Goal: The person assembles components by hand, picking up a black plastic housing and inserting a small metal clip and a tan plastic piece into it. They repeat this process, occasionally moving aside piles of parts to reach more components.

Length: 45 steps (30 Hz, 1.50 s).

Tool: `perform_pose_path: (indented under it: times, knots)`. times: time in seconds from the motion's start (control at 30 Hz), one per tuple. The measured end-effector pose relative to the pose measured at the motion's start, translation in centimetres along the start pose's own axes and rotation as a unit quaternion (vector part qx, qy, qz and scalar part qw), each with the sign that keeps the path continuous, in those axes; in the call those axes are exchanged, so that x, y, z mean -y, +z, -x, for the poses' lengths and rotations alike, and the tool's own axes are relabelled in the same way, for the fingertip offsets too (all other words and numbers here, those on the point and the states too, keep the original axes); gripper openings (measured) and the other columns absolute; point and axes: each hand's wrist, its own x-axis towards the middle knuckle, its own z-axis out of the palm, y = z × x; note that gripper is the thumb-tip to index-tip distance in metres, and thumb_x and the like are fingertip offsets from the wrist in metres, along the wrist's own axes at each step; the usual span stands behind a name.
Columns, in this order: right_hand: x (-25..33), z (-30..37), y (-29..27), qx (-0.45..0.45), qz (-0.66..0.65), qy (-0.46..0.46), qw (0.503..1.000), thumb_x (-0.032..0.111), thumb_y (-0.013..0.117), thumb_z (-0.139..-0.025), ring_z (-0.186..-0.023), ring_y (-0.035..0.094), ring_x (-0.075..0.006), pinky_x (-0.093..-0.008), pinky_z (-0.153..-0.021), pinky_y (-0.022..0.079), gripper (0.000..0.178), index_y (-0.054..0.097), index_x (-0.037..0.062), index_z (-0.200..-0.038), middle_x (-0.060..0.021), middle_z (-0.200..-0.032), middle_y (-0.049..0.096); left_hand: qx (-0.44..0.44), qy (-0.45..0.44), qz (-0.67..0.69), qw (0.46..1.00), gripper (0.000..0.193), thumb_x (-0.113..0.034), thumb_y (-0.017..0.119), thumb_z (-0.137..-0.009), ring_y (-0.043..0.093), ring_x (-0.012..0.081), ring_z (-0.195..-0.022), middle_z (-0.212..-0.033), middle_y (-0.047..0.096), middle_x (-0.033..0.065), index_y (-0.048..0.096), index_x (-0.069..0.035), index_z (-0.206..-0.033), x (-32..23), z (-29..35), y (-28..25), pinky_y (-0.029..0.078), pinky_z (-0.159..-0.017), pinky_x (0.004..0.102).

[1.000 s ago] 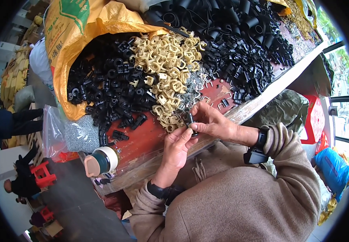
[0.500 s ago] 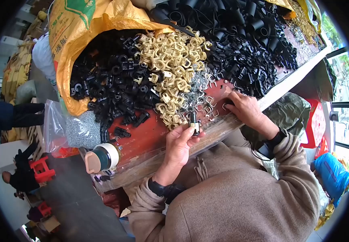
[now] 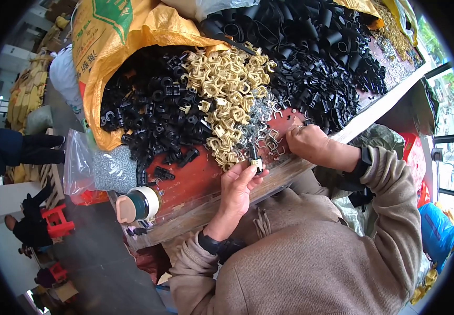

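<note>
Near the table's front edge, my left hand [image 3: 234, 193] pinches a black plastic fitting [image 3: 253, 151] between thumb and fingers, with a cream-coloured part set in its lower end. To its right, my right hand [image 3: 309, 144] rests at the red tabletop [image 3: 283, 124], fingers curled in and knuckles up. Whatever its fingertips hold is hidden. Beside that hand lie loose U-shaped metal clips [image 3: 272, 139]. A heap of cream plastic clips [image 3: 231, 100] spreads just beyond my left hand, and a pile of black fittings [image 3: 158, 118] lies left of it.
Small flat black pieces [image 3: 316, 84] and black tubes [image 3: 311, 31] cover the far side. An orange woven sack [image 3: 98, 73] opens at the left. A lidded cup [image 3: 145, 203] and a clear bag of small metal parts [image 3: 114, 170] stand near the left edge. People are in the background.
My right hand has turned, its fingers curling in toward the tabletop by the metal clips. My left hand keeps its pinch on the black fitting, which is tilted slightly differently. The whole view has shifted a little.
</note>
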Motion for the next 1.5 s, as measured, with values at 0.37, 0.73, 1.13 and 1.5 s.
perform_pose_path:
  times: [0.37,0.73,1.13,1.5]
  knots:
    - [3.0,-0.6,-5.5,-0.023,-0.827,0.048,0.560,0.014,0.055,-0.080,-0.057,0.055,-0.0082,-0.0244,-0.050,0.045,0.027,0.048,0.0019,-0.103,-0.0045,-0.064,0.054,0.009,0.027,0.020,0.999,0.023,-0.010,0.055,-0.078,0.055,0.0085,-0.077,-0.090,0.058,0.0017,0.054,-0.003,-0.100,-0.3,0.3,0.4,0.046,-0.065,0.0198]
    - [3.0,-0.7,-3.5,-0.333,-0.504,-0.071,0.793,0.022,0.064,-0.069,-0.051,0.052,-0.0164,-0.0259,-0.045,0.041,0.030,0.056,0.0024,-0.090,-0.0031,-0.062,0.051,0.056,-0.010,0.015,0.998,0.027,-0.013,0.054,-0.080,0.054,0.0069,-0.076,-0.090,0.057,0.0016,0.052,-0.003,-0.105,0.2,0.8,0.2,0.046,-0.069,0.0199]
    - [2.0,0.0,-2.2,-0.396,-0.400,-0.131,0.816,0.025,0.064,-0.068,-0.049,0.048,-0.0152,-0.0279,-0.044,0.039,0.032,0.055,0.0023,-0.088,-0.0010,-0.059,0.045,0.060,-0.023,-0.066,0.996,0.024,-0.014,0.050,-0.083,0.055,0.0094,-0.070,-0.083,0.057,0.0058,0.051,0.003,-0.099,-0.8,0.4,2.0,0.046,-0.064,0.0220]
    - [-19.3,5.3,7.3,-0.252,-0.258,0.335,0.870,-0.002,0.050,-0.063,-0.087,0.050,-0.0304,-0.0340,-0.075,0.041,0.030,0.054,0.0032,-0.092,-0.0125,-0.092,0.051,0.116,-0.008,-0.137,0.984,0.027,-0.014,0.049,-0.083,0.057,0.0146,-0.075,-0.089,0.056,0.0086,0.047,0.003,-0.104,-0.5,-0.8,-0.5,0.046,-0.067,0.0238]
